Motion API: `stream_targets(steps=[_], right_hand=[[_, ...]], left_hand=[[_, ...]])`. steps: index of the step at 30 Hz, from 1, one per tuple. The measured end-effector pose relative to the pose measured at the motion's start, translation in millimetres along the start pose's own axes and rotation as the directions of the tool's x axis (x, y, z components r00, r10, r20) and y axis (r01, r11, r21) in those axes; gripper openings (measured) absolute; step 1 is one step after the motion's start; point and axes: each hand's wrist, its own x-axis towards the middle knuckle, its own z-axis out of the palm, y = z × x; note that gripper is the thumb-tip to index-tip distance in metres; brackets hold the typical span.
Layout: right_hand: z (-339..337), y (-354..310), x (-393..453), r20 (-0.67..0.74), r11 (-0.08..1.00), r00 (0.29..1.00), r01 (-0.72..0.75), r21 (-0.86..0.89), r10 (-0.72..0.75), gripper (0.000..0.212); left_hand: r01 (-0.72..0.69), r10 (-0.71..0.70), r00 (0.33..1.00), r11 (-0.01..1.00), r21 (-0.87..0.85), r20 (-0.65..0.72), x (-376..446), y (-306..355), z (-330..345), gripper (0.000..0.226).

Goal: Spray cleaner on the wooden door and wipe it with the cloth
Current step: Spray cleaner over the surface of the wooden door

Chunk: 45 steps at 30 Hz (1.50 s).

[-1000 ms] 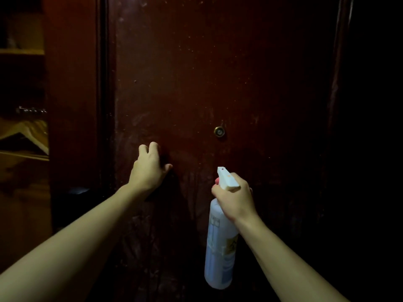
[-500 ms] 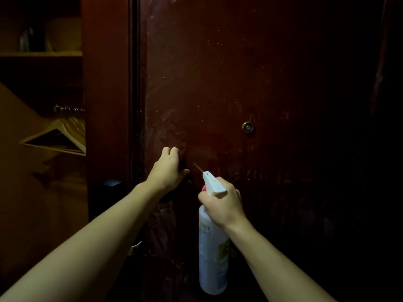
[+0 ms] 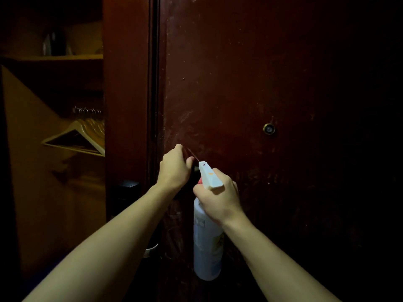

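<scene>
While one right hand (image 3: 220, 197) grips one spray bottle (image 3: 207, 243), one door (image 3: 239, 83)

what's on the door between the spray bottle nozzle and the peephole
Nothing but bare door surface, with faint smears, separates the spray bottle nozzle from the peephole in the head view.

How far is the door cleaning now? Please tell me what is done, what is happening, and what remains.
Done: pale smears on the wooden door hint at earlier wiping or spraying, though I cannot be sure. In hand: the right hand grips the spray bottle, nozzle towards the door; the left hand is curled against the door, on something too dark to identify. Left: most of the door, from the peephole rightwards.
</scene>
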Motion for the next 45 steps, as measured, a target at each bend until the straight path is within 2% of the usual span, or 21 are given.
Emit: stream_targets(steps=[5,8,10,15,22,30,36,41,45], right_hand=[[4,-14,6,0.015,0.996,1.0,0.004,0.09,-0.005,0.009],[9,-23,5,0.026,0.997,0.999,0.028,0.074,-0.03,0.024],[13,-28,6,0.044,0.997,0.997,0.057,0.045,-0.059,0.016],[13,-31,9,0.008,0.996,0.999,0.049,0.077,-0.049,0.006],[1,-18,0,-0.038,1.0,0.999,0.023,0.018,-0.022,0.009],[-24,18,-16,-0.059,0.991,0.99,-0.131,-0.016,0.13,0.006],[-34,38,-29,-0.082,0.984,0.983,-0.169,-0.059,0.164,0.008],[-38,52,-37,-0.123,0.971,0.963,-0.238,0.027,0.239,0.008],[-40,61,-41,-0.173,0.96,0.948,-0.277,-0.034,0.268,0.004]], left_hand=[[0.104,-0.107,0.994,0.992,-0.078,-0.029,6,-4,-8,0.019],[0.132,-0.129,0.991,0.985,-0.109,0.033,10,-6,-10,0.02],[0.142,-0.132,0.988,0.982,-0.122,0.084,12,-7,-10,0.023],[0.126,-0.115,0.986,0.989,-0.083,0.121,17,-8,-17,0.023],[0.066,-0.064,0.994,0.998,-0.016,0.092,12,-5,-8,0.024],[-0.003,-0.001,0.992,1.0,0.029,0.126,-5,6,15,0.027],[-0.031,0.023,0.988,0.998,0.051,0.153,-18,13,24,0.028],[-0.046,0.037,0.986,0.998,0.049,0.165,-33,16,36,0.029],[-0.035,0.027,0.986,0.999,0.04,0.165,-40,18,42,0.029]])
